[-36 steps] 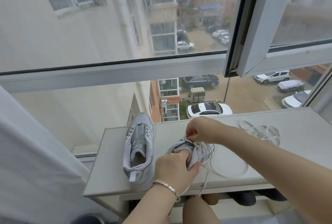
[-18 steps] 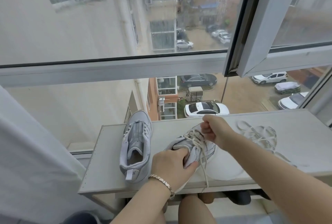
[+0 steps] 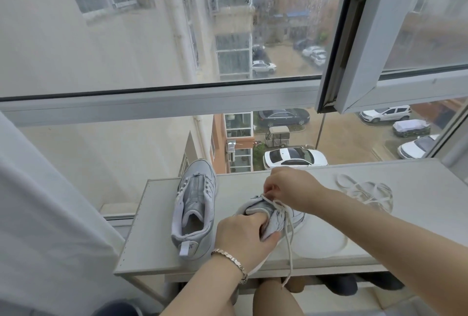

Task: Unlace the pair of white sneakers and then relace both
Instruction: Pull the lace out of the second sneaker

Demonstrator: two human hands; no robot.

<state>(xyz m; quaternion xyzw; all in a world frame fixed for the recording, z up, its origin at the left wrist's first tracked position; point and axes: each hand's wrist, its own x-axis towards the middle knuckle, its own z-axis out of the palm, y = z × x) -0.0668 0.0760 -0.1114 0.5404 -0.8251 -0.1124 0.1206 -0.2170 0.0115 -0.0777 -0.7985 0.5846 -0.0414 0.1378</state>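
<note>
Both hands are busy on one shoe. The left hand is curled round the heel end of the held sneaker, with the thumb along its side and the fingers over the collar, pressing it onto the table. The right hand comes in from the far side and pinches the threaded lace between thumb and fingertips, right at the upper eyelets. From that pinch the lace runs down across the shoe, and one strand hangs over the table's front edge.

For writing, I can find only a mark on the heel tab of the second sneaker, and it is too small for me to read.

The held sneaker sits near the front edge. The second sneaker stands just to its left, apart from it. Its heel is near the front edge, its toe is at the back edge by the window, and its eyelets are bare. A curtain hangs close to the table's left edge. To the right I have open surface between the held sneaker and the loose lace, which lies in a tangle towards the back. More bare tabletop lies beyond that.

By my count there are two sneakers and two laces, one threaded and one loose. There is one bracelet, on the left wrist.
</note>
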